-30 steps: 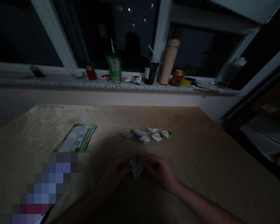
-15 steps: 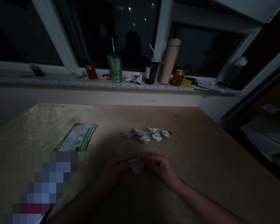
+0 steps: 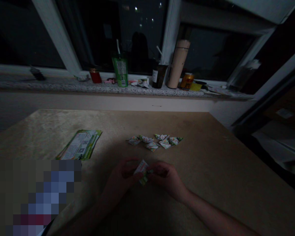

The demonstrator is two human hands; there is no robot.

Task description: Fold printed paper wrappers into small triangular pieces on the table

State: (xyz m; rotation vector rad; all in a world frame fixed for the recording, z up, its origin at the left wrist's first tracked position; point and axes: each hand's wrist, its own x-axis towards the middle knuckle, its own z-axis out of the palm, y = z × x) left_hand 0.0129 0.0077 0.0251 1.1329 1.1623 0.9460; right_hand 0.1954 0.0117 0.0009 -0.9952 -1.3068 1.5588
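Between my two hands is a small piece of folded printed paper (image 3: 141,167), white with coloured print and green at its lower end. My left hand (image 3: 124,174) pinches its left side, thumb on top. At its right edge the fingertips of my right hand (image 3: 165,177) grip a small greenish part of it. Just beyond my hands lie several small folded paper pieces (image 3: 152,146), white and green with pointed corners, in a loose group on the table (image 3: 201,170). Shadow hides some of my fingertips.
A flat green printed packet (image 3: 80,145) lies at the left of the table, near a pixelated area. Along the windowsill (image 3: 71,87) stand a green cup (image 3: 121,70), a dark cup (image 3: 159,76), a tall pink flask (image 3: 179,64), an orange can (image 3: 187,81) and a red jar (image 3: 95,76).
The folded paper has been turned in my hands: a pale pointed face showed before, a printed face with green shows now. My fingers have shifted around it. The group of folded pieces stays put.
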